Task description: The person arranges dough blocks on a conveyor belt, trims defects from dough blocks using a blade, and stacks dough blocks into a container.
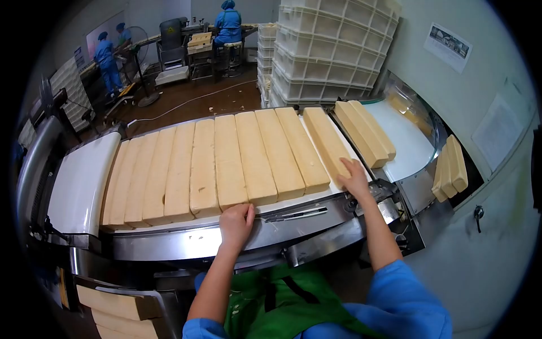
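Long pale-yellow blocks (227,161) lie side by side across a white conveyor belt. My left hand (236,225) is closed at the belt's front edge, against the near ends of the middle blocks; whether it grips anything is hidden. At the right of the row, my right hand (354,179) has its fingers apart and touches the near end of a block (322,141) that lies slightly apart from the others. A thin knife-like metal tool (296,214) rests on the steel rail between my hands.
More blocks lie on the right conveyor (361,133), beside it (450,169) and at the lower left (118,313). White crates (333,51) are stacked behind the belt. Co-workers in blue (228,25) are at the back. A white cable crosses the floor.
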{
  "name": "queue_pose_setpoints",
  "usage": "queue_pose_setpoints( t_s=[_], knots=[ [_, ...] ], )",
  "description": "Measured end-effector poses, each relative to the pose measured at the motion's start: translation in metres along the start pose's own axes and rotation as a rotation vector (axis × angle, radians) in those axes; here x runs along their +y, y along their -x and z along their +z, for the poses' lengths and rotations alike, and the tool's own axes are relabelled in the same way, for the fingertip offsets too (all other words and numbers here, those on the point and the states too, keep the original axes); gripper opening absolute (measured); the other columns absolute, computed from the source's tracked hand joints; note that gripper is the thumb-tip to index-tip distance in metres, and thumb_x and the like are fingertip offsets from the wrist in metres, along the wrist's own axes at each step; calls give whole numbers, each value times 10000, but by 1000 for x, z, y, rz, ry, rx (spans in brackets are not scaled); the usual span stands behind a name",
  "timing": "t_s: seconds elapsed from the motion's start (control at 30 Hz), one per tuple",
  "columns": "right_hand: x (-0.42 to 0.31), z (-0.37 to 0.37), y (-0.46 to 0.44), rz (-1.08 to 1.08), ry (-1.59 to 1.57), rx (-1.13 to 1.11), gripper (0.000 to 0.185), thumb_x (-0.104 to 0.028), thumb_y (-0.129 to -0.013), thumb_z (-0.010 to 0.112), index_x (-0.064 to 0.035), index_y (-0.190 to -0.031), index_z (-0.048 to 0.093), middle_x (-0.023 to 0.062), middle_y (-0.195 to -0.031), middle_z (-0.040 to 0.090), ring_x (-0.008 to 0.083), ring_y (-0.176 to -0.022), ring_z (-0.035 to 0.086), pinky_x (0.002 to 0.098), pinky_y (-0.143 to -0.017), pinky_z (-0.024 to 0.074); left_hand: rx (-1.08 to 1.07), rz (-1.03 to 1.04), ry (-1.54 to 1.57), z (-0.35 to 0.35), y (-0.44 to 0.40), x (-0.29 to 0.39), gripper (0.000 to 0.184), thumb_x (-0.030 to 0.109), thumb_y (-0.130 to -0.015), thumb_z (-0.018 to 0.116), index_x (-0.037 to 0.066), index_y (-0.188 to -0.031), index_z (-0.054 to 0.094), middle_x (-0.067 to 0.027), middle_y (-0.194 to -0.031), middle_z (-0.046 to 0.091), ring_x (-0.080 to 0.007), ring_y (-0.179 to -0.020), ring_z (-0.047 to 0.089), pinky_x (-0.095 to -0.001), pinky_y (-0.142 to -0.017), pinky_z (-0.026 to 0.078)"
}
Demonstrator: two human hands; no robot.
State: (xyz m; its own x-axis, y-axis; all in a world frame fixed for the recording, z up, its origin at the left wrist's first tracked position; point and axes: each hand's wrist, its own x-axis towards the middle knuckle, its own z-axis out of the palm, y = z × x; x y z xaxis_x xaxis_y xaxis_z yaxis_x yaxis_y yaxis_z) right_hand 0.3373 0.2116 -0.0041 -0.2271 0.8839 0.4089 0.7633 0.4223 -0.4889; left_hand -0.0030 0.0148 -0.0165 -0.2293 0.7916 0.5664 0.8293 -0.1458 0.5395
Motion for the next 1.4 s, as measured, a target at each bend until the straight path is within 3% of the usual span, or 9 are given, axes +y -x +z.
queue_pose_setpoints(
  t_s=[0.17, 0.27, 0.47, 0.73, 0.9, 1.03, 1.2, 1.3, 1.4],
  knots=[
    [6, -1, -18, -71, -336, -196, 551, -291, -799, 715, -95, -1294, 571, 228, -1302, 516, 390, -1235, 461, 389, -1058, 366, 1, 23, 5, -2, 0, 3, 231, 186, -886, 605, 22, -729, 650, -163, -681, 620, -342, -630, 607, -416, -577, 461],
    [61, -6, -43, -8, 211, 317, 584, -270, -803, 727, -102, -1319, 512, 246, -1319, 484, 405, -1290, 403, 460, -1081, 329, 3, 1, -8, 0, 0, -2, 248, 195, -891, 602, 21, -719, 644, -164, -664, 611, -340, -612, 600, -419, -562, 452],
    [58, -29, -37, 278, 392, 169, 516, -274, -752, 739, -163, -1192, 494, 221, -1359, 369, 428, -1274, 368, 591, -988, 348, 36, -30, -44, -1, 0, -1, 277, 205, -900, 592, 21, -697, 635, -164, -647, 606, -341, -594, 597, -421, -548, 448],
    [36, -25, -19, 265, 283, 122, 612, -279, -727, 699, -189, -1293, 483, 199, -1266, 478, 388, -1210, 459, 489, -989, 385, 34, -33, -16, -1, 0, -3, 270, 207, -902, 593, 25, -710, 648, -159, -652, 617, -340, -592, 600, -416, -553, 456],
    [6, -75, -6, 465, -1429, 75, 679, -138, -841, 555, -47, -1470, 318, 146, -1452, 408, 221, -1316, 424, 344, -1076, 356, -9, -36, -4, -2, 1, -2, 238, 201, -902, 590, 28, -764, 677, -150, -702, 651, -323, -647, 634, -387, -585, 484],
    [-65, -70, 66, 164, -1253, -38, 681, -79, -860, 502, 25, -1482, 243, 133, -1498, 350, 217, -1363, 369, 340, -1124, 290, -187, -150, 373, 1, 3, 8, 208, 159, -940, 549, 38, -1015, 700, -118, -918, 712, -227, -842, 680, -317, -764, 514],
    [-117, -25, 158, -144, -955, -374, 759, -216, -755, 733, -57, -1428, 420, 164, -1502, 306, 288, -1395, 304, 390, -1119, 279, -141, -537, 1419, -17, -20, 78, 748, 622, -967, 327, 92, -1491, 257, -123, -1464, 388, -257, -1345, 368, -379, -1089, 309],
    [-152, -26, 163, -412, -839, -540, 631, -361, -778, 750, -55, -1297, 563, 176, -1401, 432, 307, -1305, 428, 412, -1076, 333, 117, -751, 1593, -50, 2, 57, 828, 708, -908, 340, 61, -1424, 358, -130, -1348, 508, -284, -1220, 509, -437, -1000, 442],
    [-145, -8, 144, -337, -482, -243, 410, -187, -772, 729, -5, -1120, 613, 160, -1162, 590, 333, -1108, 562, 390, -945, 448, 105, -689, 1815, -69, 51, 18, 785, 695, -914, 326, 56, -1350, 460, -145, -1242, 576, -271, -1077, 597, -433, -913, 506]
  ],
)
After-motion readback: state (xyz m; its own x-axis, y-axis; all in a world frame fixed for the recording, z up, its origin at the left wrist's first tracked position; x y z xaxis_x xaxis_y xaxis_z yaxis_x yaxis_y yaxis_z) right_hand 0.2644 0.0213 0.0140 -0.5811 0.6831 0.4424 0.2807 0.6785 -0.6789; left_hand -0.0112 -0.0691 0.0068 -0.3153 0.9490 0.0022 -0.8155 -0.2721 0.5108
